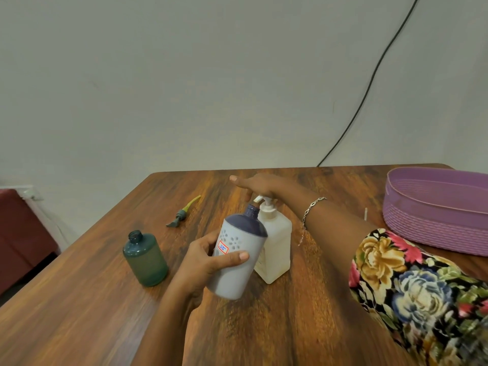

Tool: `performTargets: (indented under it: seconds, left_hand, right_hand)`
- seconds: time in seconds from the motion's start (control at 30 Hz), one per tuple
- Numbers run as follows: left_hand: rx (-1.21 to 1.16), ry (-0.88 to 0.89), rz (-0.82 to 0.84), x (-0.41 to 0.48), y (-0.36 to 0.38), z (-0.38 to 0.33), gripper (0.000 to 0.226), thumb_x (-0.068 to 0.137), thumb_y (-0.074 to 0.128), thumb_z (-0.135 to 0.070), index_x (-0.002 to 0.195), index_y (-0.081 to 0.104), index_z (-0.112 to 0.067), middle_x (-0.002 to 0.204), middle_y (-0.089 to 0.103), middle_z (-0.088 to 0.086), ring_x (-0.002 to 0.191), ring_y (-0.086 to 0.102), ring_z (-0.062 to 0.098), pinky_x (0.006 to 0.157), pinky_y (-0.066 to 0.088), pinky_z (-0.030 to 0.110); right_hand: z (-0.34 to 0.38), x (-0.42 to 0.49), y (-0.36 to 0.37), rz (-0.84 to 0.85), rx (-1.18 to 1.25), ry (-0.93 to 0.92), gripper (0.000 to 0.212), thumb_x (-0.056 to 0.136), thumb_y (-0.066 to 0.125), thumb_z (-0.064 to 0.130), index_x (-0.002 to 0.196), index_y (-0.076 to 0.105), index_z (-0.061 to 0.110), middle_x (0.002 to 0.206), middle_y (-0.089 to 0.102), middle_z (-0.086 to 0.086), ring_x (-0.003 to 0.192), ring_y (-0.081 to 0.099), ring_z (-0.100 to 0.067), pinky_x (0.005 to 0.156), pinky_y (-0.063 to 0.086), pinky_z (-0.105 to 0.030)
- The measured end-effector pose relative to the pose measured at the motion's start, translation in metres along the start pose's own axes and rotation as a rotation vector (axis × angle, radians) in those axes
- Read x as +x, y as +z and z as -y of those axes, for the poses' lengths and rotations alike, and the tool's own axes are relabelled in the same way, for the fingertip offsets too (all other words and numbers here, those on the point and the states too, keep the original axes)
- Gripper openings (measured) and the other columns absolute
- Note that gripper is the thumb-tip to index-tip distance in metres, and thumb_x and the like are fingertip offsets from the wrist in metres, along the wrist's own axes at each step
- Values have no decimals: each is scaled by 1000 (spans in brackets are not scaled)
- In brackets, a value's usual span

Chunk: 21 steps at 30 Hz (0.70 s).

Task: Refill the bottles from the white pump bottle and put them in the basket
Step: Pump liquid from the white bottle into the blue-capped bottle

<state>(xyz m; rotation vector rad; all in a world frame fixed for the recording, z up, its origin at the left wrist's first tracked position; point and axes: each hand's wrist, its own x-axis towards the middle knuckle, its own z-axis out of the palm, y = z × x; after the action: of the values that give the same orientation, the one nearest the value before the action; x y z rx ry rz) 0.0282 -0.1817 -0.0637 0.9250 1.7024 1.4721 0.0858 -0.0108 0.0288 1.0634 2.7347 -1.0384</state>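
My left hand (208, 260) grips a grey bottle (239, 257) with a dark blue top and open neck, tilted so the neck sits just under the nozzle of the white pump bottle (274, 244). My right hand (256, 184) rests flat on the pump head, fingers straight. A green bottle (145, 260) stands uncapped on the table to the left. A purple basket (435, 215) sits at the right edge of the table.
A green pump cap with a yellow tube (182, 213) lies on the wooden table (79, 299) behind the green bottle. A black cable (369, 83) runs down the wall. A dark red seat (21, 233) stands left of the table.
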Motion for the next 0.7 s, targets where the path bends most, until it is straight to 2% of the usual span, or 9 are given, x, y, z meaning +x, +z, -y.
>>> performTargets:
  seconds: [0.1,0.17,0.23,0.27,0.33,0.37,0.47,0.6,0.7]
  left_hand:
    - [15,-26,3,-3,-2,8,72,41,82,-42,106,67,-15,98,72,7,88,68,24,74,57,36]
    - [18,-33,-5,-5,-1,15,74,38,82,-42,105,66,-14,95,72,6,85,69,22,70,57,33]
    - [-39,-27,-25,-7,3,21,73,36,82,-39,103,67,-13,92,72,7,81,69,21,65,56,30]
    - [-67,-19,-31,-8,6,22,73,36,82,-37,103,66,-14,92,72,7,80,69,20,64,56,29]
    - [-100,8,-26,-8,7,22,72,39,81,-35,107,66,-17,95,72,7,84,69,22,66,56,29]
    - [-113,22,-18,-8,7,21,72,40,81,-34,108,66,-18,97,72,7,86,68,22,67,56,30]
    - [-117,44,3,-4,8,16,68,41,81,-33,106,67,-19,96,72,6,84,69,20,65,56,28]
    - [-87,38,4,-1,5,9,68,41,81,-35,106,67,-20,97,72,5,85,69,21,68,56,30]
    - [-55,14,17,-1,1,10,70,41,80,-39,107,65,-20,98,71,4,87,68,20,69,56,30]
  right_hand:
    - [-3,0,2,3,8,4,75,93,25,63,130,51,4,125,56,-17,71,48,-18,52,32,-26]
    - [-5,0,3,-6,2,-2,74,93,25,62,129,52,4,117,60,-16,76,53,-19,55,36,-25]
    - [-5,2,3,-6,-4,-10,73,94,24,61,131,51,5,124,57,-16,95,57,-27,67,43,-29]
    - [-5,2,4,-1,-3,-13,72,94,24,61,133,50,6,125,57,-15,97,57,-28,68,45,-29]
    - [-6,2,4,22,31,-18,71,94,24,60,135,48,7,117,59,-12,81,52,-21,57,38,-26]
    - [-7,3,4,38,63,-17,71,94,25,60,135,47,7,115,59,-11,81,50,-20,57,35,-26]
    - [-9,2,1,60,130,-3,75,91,27,65,134,49,7,137,45,-12,101,46,-25,75,37,-35]
    - [-6,3,-4,81,148,13,79,88,28,69,137,45,9,142,40,-14,104,44,-27,77,37,-40]
    - [-7,3,-3,93,137,12,77,89,31,67,139,43,9,144,38,-13,116,45,-30,79,38,-40]
